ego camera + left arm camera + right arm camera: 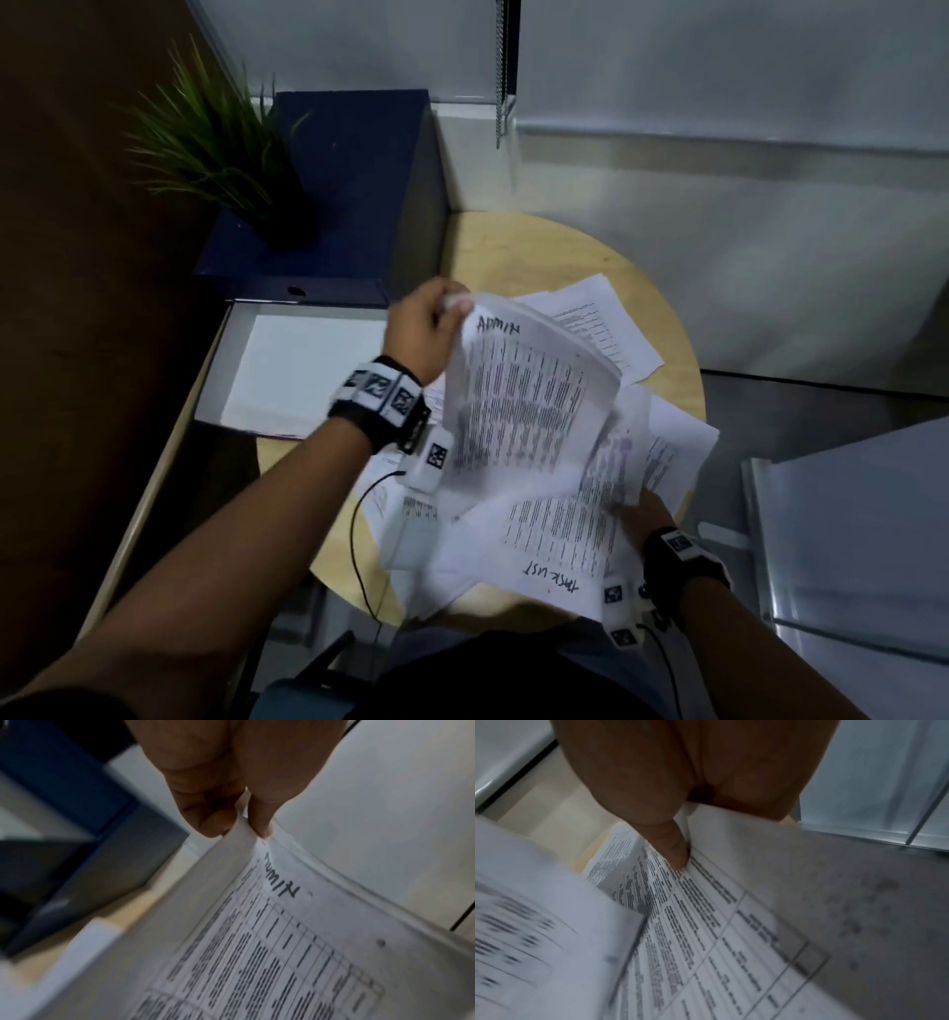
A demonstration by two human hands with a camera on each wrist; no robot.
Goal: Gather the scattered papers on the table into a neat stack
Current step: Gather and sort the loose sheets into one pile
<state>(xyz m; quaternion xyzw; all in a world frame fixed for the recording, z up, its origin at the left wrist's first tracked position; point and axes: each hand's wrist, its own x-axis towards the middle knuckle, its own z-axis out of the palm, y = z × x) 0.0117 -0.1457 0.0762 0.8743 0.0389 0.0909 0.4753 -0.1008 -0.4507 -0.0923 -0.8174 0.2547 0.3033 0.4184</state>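
so your left hand point(429, 321) pinches the top corner of the "admin" sheets point(518, 406), thumb and fingers point(259, 821) closed on the edge, and they hang bowed above the counter point(493, 257). your right hand point(649, 514) grips the near-right edge of other papers point(560, 534), thumb point(672, 850) pressed on top; they buckle under it. more pages point(601, 324) lie spread at the far side, and some overhang the near and right rim.

these will likely handle light and floppy, slick sheet on sheet, easy to crease. a corner pinch lets them sag, so you'd do better holding a long edge with both hands and tapping the bundle square.

room is tight: the counter is small and round, a box point(287, 375) and folder point(328, 205) crowd the left, open floor lies off the right rim. loose pages could slide off there.
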